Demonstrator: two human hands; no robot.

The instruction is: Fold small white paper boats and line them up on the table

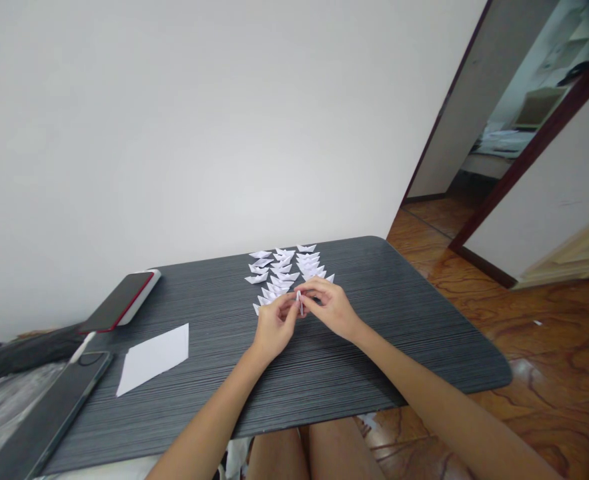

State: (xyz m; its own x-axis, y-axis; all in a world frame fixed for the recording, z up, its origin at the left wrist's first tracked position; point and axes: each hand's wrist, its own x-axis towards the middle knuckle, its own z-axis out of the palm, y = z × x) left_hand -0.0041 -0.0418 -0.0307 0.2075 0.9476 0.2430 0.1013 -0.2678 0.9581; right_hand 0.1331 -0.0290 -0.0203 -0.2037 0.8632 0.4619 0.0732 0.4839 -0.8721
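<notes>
Between my two hands is a small piece of folded white paper (299, 300), held upright and seen nearly edge-on. My left hand (277, 325) pinches it from the left with thumb and fingers. From the right, my right hand (331, 307) grips the same paper, its fingertips close to those of the left. Just beyond the hands, several folded white paper boats (281, 269) lie in rough columns on the dark table. The nearest ones are partly hidden behind my fingers.
White paper sheets (154, 358) lie on the left of the dark wood-grain table (374, 353). A phone with a cable (54, 413) rests at the left edge, and a red-edged black tablet-like object (119, 303) sits behind it. A white wall (199, 133) borders the table's far side.
</notes>
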